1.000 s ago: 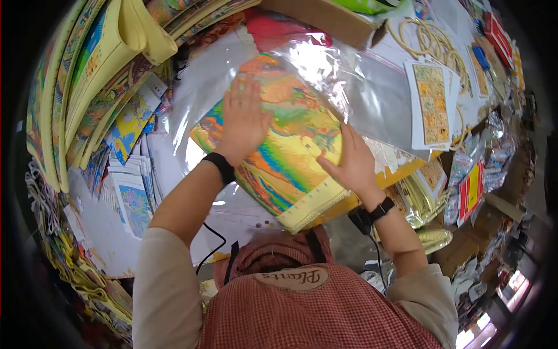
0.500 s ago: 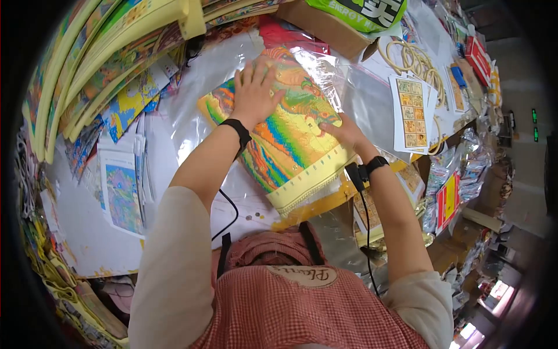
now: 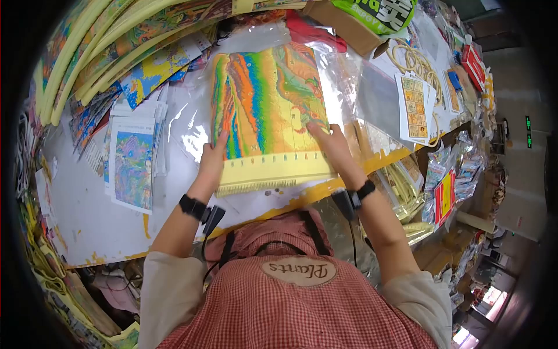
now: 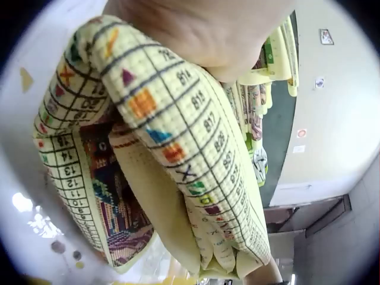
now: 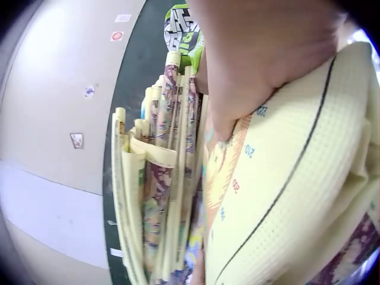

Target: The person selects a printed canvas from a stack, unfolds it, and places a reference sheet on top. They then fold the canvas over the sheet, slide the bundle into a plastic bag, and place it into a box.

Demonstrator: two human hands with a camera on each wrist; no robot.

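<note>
A folded cross-stitch canvas [image 3: 267,104], rainbow-patterned with a pale yellow fringed border, lies in the head view on a clear plastic bag [image 3: 189,125] on the table. My left hand [image 3: 211,158] grips its lower left edge. My right hand [image 3: 326,142] grips its lower right edge, thumb on top. The left wrist view is filled by the folded canvas layers [image 4: 178,154] with their printed number grid, and the left hand [image 4: 202,29] curls over them from above. In the right wrist view my right hand [image 5: 267,59] pinches the yellow canvas edge [image 5: 297,190].
Printed pattern sheets [image 3: 131,166] are stacked at the left. Rolled and folded canvases [image 3: 116,46] pile up at the back left. A cardboard box [image 3: 343,26], yellow cord rings [image 3: 414,58] and a chart sheet [image 3: 414,107] lie at the right, near the table's orange edge [image 3: 386,157].
Both hands left the canvas's top face, where they pressed flat, and now hold its near side edges. The canvas has turned, its yellow border now facing me.
</note>
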